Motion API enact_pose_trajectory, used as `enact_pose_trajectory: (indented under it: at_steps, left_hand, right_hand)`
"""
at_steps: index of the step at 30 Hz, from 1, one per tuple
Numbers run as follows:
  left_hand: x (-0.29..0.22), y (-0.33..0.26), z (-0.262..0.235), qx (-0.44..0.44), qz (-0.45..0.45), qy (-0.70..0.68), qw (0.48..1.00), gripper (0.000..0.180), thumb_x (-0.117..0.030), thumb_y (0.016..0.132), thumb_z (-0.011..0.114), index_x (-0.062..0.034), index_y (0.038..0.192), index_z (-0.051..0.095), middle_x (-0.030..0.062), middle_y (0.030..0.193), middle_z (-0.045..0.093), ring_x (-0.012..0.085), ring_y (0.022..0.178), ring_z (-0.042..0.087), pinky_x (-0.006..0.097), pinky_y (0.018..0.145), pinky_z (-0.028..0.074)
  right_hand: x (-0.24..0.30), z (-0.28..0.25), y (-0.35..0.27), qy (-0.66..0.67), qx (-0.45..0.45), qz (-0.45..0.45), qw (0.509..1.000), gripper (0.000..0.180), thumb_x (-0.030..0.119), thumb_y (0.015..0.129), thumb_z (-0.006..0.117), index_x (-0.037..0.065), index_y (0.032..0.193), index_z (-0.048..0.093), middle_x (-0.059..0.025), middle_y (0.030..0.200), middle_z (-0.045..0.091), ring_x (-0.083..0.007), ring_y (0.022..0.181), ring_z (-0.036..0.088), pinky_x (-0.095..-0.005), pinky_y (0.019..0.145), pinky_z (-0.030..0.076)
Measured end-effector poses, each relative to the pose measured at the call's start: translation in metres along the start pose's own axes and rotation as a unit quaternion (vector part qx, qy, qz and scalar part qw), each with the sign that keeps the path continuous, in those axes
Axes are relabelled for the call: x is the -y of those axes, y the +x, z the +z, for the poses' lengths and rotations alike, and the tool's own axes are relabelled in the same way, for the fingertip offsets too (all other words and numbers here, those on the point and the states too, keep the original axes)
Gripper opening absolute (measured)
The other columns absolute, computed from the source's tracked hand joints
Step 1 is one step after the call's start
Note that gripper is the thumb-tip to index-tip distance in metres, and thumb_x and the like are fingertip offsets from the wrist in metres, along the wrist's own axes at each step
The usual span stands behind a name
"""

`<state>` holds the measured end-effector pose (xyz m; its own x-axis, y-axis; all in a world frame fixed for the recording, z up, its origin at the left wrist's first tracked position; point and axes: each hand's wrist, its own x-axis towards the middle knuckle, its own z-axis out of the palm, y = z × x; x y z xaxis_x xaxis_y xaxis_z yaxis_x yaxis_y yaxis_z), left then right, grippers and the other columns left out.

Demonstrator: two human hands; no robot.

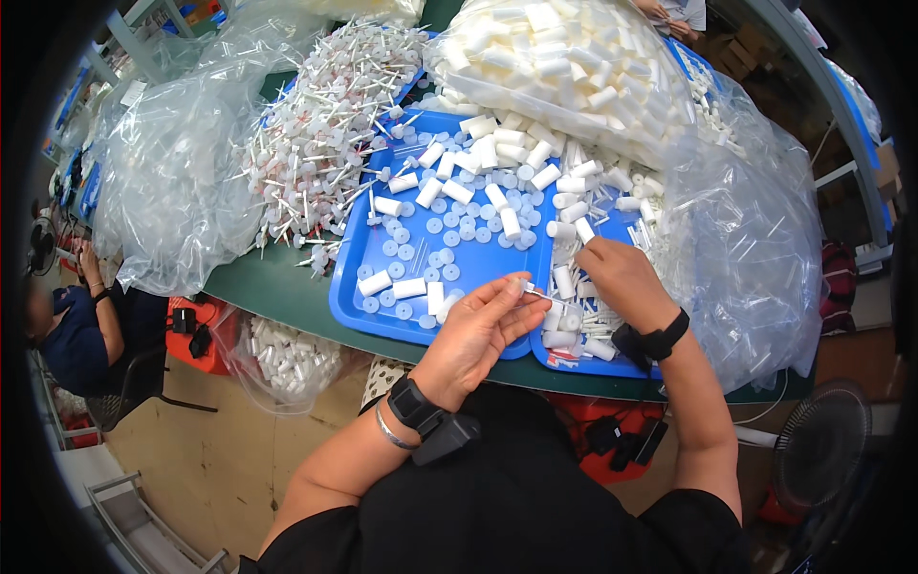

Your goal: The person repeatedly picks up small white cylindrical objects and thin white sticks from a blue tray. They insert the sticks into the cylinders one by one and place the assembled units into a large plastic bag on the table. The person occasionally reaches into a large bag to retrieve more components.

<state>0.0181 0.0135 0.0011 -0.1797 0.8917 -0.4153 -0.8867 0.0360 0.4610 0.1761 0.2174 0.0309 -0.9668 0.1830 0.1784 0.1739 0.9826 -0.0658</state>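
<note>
My left hand (483, 330) is closed, palm up, over the front of the blue trays. Its thumb and fingertips pinch a small white plastic part with a thin stem (538, 293) that points to the right. My right hand (623, 282) reaches down over the right tray with curled fingers. A white cylinder (584, 230) shows at its fingertips, which seem closed on the lower end. Beneath and around that hand lie more white cylinders (563, 281) and thin white sticks. The left tray (356, 273) carries translucent discs (404, 252) and loose cylinders.
A heap of white stemmed parts (320, 124) lies left of the trays, beside crumpled clear plastic (167, 182). Behind the trays bulges a bag of white cylinders (564, 67). More clear plastic (741, 230) lies at right, near a fan (822, 445). A person (86, 325) sits at far left.
</note>
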Motion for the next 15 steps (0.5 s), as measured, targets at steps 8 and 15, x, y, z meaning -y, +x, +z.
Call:
enact_pose_trajectory:
  at_steps: [8,15]
  left_hand:
    - [-0.01,-0.001,0.005,-0.016,0.06,-0.029,0.998,0.03,-0.02,0.107,0.059,0.0018,0.127,0.062,0.016,0.115,0.069,0.0279,0.116,0.069,0.035,0.102,0.058]
    - [-0.008,0.001,0.003,-0.023,0.067,-0.028,0.997,0.028,-0.02,0.107,0.06,0.0015,0.125,0.063,0.016,0.114,0.069,0.0277,0.115,0.07,0.035,0.102,0.059]
  right_hand:
    - [0.049,-0.023,-0.01,0.325,-0.025,0.136,0.935,0.014,0.006,0.097,0.067,0.002,0.11,0.064,-0.0161,0.094,0.071,-0.0355,0.08,0.071,-0.0394,0.07,0.056]
    - [0.056,-0.021,-0.011,0.314,-0.058,0.122,0.94,0.015,0.005,0.095,0.069,0.001,0.109,0.066,-0.0159,0.097,0.072,-0.0346,0.081,0.073,-0.039,0.07,0.057]
